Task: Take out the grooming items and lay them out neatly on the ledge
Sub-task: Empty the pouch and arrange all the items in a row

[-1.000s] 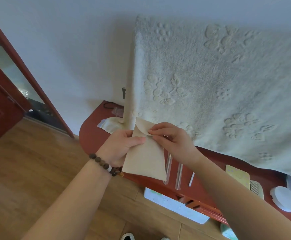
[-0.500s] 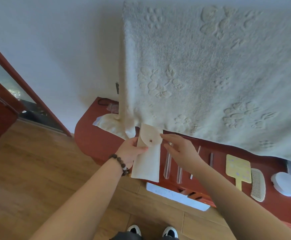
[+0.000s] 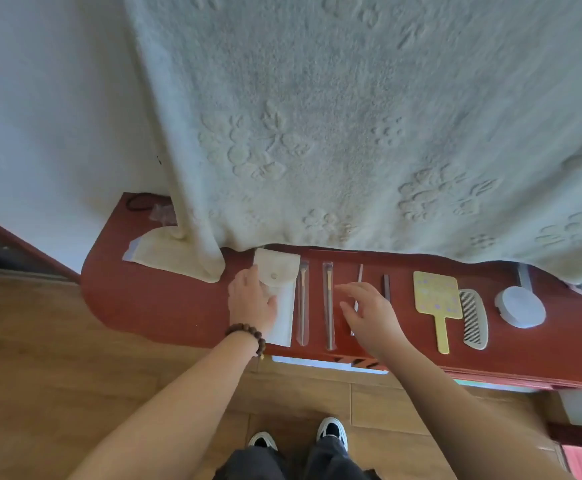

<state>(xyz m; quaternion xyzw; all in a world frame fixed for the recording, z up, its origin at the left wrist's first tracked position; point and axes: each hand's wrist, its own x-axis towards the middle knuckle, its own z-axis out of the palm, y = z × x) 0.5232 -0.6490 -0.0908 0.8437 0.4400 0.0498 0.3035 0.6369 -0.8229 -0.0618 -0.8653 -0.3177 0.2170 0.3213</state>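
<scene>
Pouch [image 3: 280,299] under left grip [image 3: 252,299] (snapped shut).

A pale embossed blanket [image 3: 351,116] hangs down a white wall [image 3: 47,109] above wooden plank flooring [image 3: 40,341].

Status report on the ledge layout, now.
Left hand flat on the snap pouch, right hand open above the sleeved brushes. Pouch on the ledge, left of the row. Nothing in the way.
</scene>
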